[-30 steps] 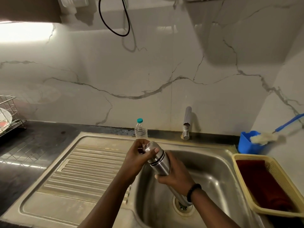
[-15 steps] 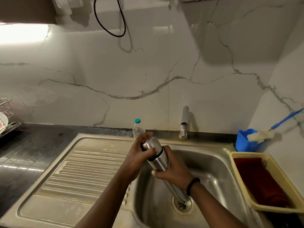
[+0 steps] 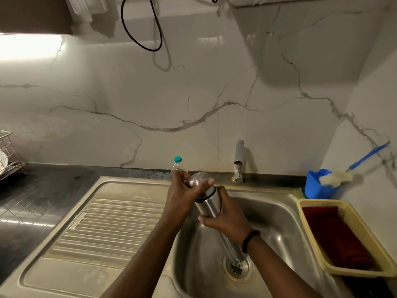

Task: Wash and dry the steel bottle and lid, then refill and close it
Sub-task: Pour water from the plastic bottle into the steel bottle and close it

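Note:
A tall steel bottle (image 3: 209, 206) leans over the sink basin (image 3: 277, 214), its foot near the drain (image 3: 236, 268) and its top tilted up to the left. My right hand (image 3: 227, 218) grips the bottle's body just below the black ring. My left hand (image 3: 184, 192) wraps round the rounded steel lid (image 3: 198, 178) on top, thumb across it. The lid sits on the bottle's neck.
A tap (image 3: 238, 162) stands at the sink's back. A small clear plastic bottle with a teal cap (image 3: 177, 163) sits behind my hands. At right are a blue cup (image 3: 315, 186) holding a bottle brush (image 3: 337, 176), and a yellow basket (image 3: 365, 269) with a dark red cloth (image 3: 335, 235). A ribbed draining board (image 3: 111, 224) lies left, a wire rack (image 3: 8, 155) far left.
The bottle's top has lifted a little and both hands have risen with it. My left hand keeps its hold on the lid while my right hand stays on the body.

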